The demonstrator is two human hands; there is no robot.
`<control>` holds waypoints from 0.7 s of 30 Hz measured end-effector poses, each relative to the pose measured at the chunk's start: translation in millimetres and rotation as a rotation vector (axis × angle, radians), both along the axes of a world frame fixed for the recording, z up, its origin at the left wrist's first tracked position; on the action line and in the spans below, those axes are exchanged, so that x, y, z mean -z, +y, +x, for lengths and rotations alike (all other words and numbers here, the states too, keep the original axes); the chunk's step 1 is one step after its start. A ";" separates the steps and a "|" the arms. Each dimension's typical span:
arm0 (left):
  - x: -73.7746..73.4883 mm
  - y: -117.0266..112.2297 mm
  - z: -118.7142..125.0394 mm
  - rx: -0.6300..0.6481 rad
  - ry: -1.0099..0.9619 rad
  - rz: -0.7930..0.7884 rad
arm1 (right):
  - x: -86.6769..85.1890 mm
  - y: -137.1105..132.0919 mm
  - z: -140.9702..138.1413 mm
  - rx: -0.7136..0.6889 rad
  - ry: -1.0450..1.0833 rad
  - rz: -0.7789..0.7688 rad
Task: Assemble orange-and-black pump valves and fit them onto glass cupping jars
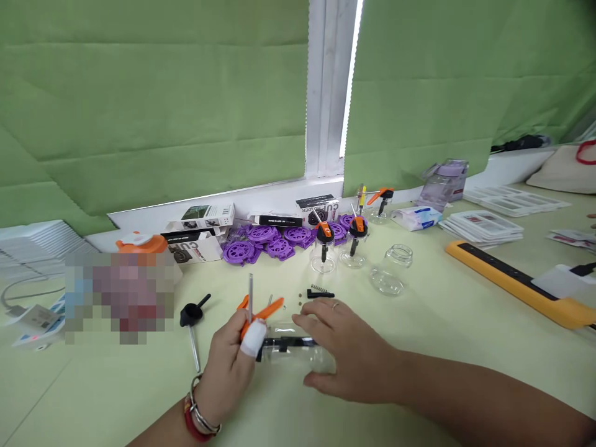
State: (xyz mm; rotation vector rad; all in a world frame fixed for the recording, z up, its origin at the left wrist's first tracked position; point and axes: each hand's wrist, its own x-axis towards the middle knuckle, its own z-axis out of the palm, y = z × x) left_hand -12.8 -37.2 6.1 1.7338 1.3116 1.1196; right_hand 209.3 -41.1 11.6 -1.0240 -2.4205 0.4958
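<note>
Green blinds (139, 93) hang behind a pale table (419, 323) crowded with parts.

Head view: the left hand (231, 363), one finger bandaged, is closed around an orange lever piece (265, 310), with a thin metal rod (250, 292) standing up out of its grip. The right hand (347, 354) lies palm down and loosely spread over a clear jar (285, 355). It rests on the jar rather than clasping it. The jar lies on its side on the table between the two hands, and a black part shows inside it.

Judging by how things lie, the work is partly through. Three fitted jars (323, 253) already stand near the purple discs (263, 239) with their orange and black tops on. One bare jar (393, 268) stands without a top. The jar under the hand has no top yet. Loose pieces wait unused: a spring (320, 288) just beyond the right fingers, and a black knob (190, 315) with a stem to the left.
</note>
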 end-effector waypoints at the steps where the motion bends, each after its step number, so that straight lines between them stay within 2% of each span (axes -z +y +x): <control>1: -1.5 1.6 2.1 -0.031 -0.052 -0.103 | -1.3 -3.3 -1.0 0.019 -0.051 0.222; 3: -5.0 4.2 5.3 -0.075 -0.191 -0.305 | -3.8 -8.1 -1.2 0.020 -0.114 0.575; 5: -8.5 6.0 6.1 -0.096 -0.346 -0.453 | -5.6 -9.8 2.7 -0.004 -0.127 0.811; 7: -11.9 7.1 4.4 -0.106 -0.463 -0.527 | -4.6 -8.3 12.6 0.015 -0.125 0.933; 9: -14.7 8.2 1.8 -0.110 -0.514 -0.524 | 1.5 -4.0 28.8 0.126 -0.113 0.941; 12: -16.9 10.1 -1.0 -0.141 -0.524 -0.422 | 20.9 4.1 60.7 0.347 0.000 0.726; 16: -14.9 14.1 -2.2 -0.206 -0.514 -0.355 | 48.4 8.8 95.9 0.662 0.076 0.231; 18: -13.3 16.4 -2.6 -0.224 -0.520 -0.350 | 54.8 9.2 103.7 0.730 0.086 0.026; 21: -11.5 19.0 -3.7 -0.229 -0.521 -0.351 | 56.0 14.0 105.0 0.763 0.084 -0.106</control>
